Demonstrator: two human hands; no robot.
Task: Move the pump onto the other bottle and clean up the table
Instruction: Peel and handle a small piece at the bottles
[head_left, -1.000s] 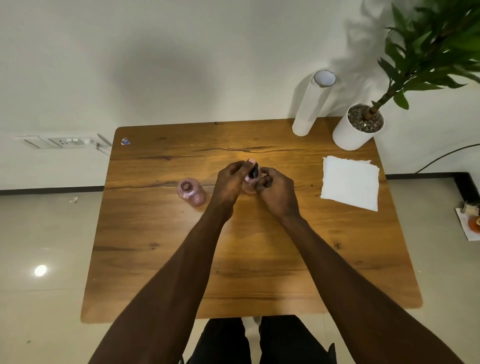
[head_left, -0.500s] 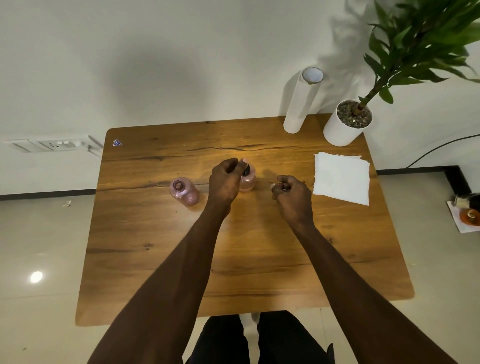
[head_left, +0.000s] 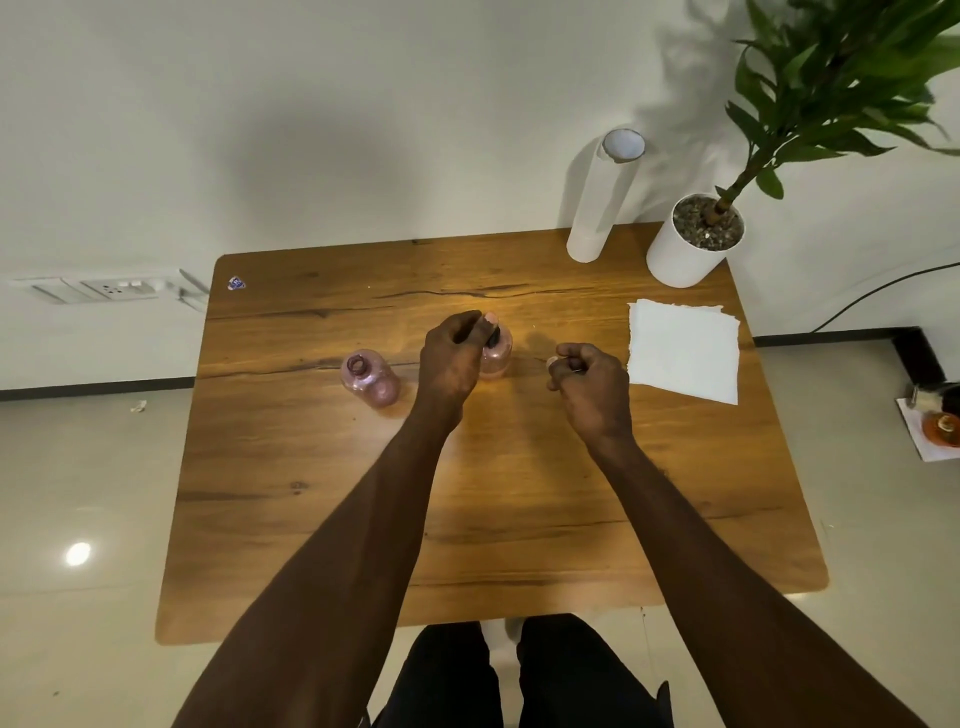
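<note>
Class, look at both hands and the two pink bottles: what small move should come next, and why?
Probably the left hand lifts the dark pump out of the bottle it grips and carries it to the open bottle on its left. That bottle's neck is bare, and the right hand is off the bottle, loosely closed.

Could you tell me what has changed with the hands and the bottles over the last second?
The right hand has let go of the pump bottle and drawn back to the right, toward the white napkin, fingers curled. The left hand stays closed at the top of that bottle. The open pink bottle, napkin, paper roll and potted plant stayed put on the table.
</note>
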